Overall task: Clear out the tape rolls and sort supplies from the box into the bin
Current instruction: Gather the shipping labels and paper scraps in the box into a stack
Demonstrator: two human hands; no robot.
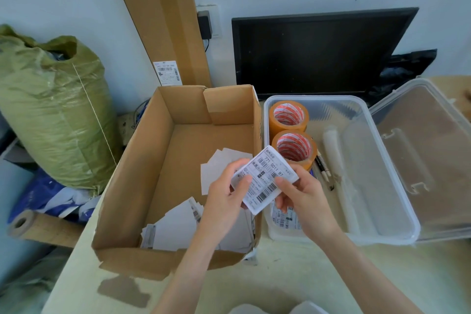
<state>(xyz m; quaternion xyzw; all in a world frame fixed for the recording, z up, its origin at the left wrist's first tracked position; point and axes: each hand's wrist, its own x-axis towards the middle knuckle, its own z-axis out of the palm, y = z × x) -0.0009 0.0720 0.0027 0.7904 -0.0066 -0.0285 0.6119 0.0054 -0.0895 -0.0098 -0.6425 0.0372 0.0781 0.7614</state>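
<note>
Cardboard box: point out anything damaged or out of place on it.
The cardboard box has a torn near wall: a ragged strip hangs off its lower front edge, and a torn-off cardboard scrap lies on the table just in front. Inside, loose labels lie in a jumbled pile. Both tape rolls already sit in the bin.

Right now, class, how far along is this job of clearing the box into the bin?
Done: two tape rolls stand in the clear bin, with pens and some labels beside them. In hand: the left hand and right hand hold a shipping label between box and bin. Left: loose papers in the cardboard box.
</note>
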